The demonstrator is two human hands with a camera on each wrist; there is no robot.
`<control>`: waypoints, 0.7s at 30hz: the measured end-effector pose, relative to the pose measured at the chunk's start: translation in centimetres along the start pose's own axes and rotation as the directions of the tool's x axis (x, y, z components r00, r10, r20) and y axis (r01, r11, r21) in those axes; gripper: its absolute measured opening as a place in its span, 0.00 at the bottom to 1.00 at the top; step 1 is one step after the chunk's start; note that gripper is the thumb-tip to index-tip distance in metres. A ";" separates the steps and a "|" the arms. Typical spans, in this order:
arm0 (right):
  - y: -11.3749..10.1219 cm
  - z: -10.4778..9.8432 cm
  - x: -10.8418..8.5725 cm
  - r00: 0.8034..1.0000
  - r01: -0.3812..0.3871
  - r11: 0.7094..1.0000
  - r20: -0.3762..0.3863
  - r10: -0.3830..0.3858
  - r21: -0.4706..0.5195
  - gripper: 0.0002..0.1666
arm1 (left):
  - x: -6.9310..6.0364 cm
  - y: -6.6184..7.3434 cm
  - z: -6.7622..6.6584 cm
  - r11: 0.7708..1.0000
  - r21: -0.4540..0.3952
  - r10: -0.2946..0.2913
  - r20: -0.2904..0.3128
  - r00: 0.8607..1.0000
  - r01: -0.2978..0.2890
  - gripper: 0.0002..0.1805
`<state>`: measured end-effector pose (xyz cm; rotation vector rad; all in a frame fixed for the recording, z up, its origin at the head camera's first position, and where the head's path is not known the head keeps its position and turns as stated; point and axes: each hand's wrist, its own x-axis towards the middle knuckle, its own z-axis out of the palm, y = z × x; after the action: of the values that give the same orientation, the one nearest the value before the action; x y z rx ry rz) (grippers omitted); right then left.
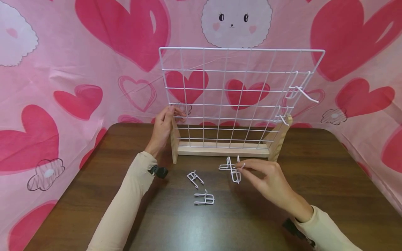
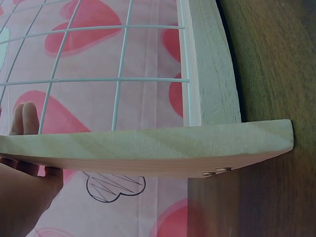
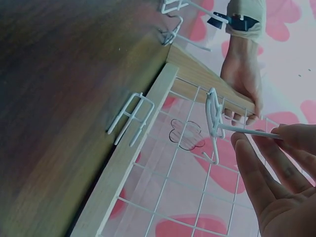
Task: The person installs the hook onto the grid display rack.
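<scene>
A white wire grid panel stands tilted in a wooden stand. At the left upright, my left hand grips the wood near its top, with fingers reaching behind the wires. My right hand pinches the prong of a white wire hook between thumb and fingertips, in front of the stand's base. Another hook lies on the table just behind the held one; they overlap in the head view. Two more loose hooks, one above the other, lie between the hands.
Two white hooks hang on the grid's right side, one high and one lower near the right upright. All stands on a dark brown wooden table. Behind it hangs a pink cloth with hearts.
</scene>
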<state>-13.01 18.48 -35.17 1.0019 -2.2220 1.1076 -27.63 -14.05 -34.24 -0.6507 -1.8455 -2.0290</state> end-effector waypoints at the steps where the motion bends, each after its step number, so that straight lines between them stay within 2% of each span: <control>1: 0.0 0.0 0.1 1.000 -0.003 1.000 -0.001 0.003 0.000 0.17 | 0.0 0.0 0.0 1.000 0.001 -0.001 0.000 1.000 0.001 0.23; 11: 0.0 0.0 1.3 0.992 0.089 0.996 -0.090 -0.089 -0.006 0.22 | -0.1 0.2 0.0 1.000 -0.010 -0.001 -0.002 1.000 0.001 0.22; 21: 0.4 0.2 2.5 0.980 0.142 0.990 -0.141 -0.142 -0.012 0.21 | 0.0 0.0 0.1 1.000 -0.017 0.010 -0.001 1.000 -0.010 0.22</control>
<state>-14.93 17.47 -33.87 1.0302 -2.0066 1.0785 -27.65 -13.98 -34.25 -0.6625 -1.8227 -2.0410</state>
